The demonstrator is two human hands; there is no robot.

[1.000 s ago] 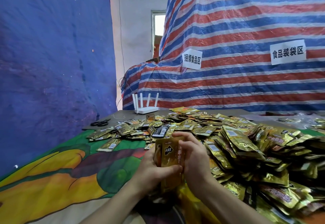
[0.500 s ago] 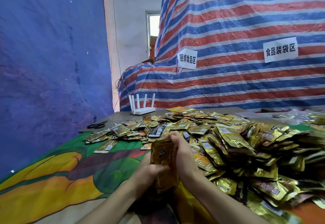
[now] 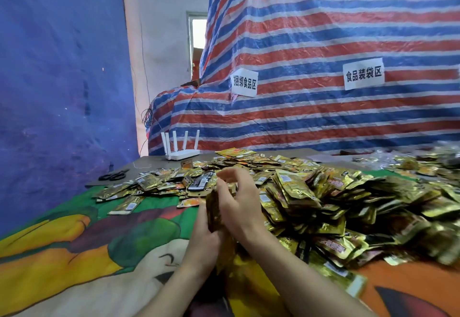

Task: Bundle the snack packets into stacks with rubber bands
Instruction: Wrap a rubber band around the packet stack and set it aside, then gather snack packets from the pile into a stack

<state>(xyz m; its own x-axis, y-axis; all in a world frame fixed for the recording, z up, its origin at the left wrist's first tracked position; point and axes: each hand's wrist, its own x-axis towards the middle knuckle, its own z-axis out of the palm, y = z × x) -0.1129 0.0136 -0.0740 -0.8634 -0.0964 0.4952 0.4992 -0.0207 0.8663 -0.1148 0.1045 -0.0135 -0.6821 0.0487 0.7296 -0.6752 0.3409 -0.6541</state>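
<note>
A small stack of gold foil snack packets point(image 3: 213, 210) stands upright between my hands, above the colourful cloth. My left hand point(image 3: 202, 240) grips its lower part from the left. My right hand point(image 3: 237, 202) lies against its right side, with the fingers spread and slightly bent over the top edge. A large heap of loose gold packets point(image 3: 323, 197) covers the table to the right and behind my hands. No rubber band is visible; the hands hide most of the stack.
A white router point(image 3: 183, 151) with several antennas stands at the table's far edge. Black scissors point(image 3: 113, 175) lie at the far left. A striped tarp point(image 3: 323, 55) with two paper signs rises behind the table, and a blue sheet point(image 3: 62, 80) hangs on the left.
The stack has turned edge-on and its printed face no longer shows. My right hand's fingers have lifted and spread over its top. The camera has shifted slightly.
</note>
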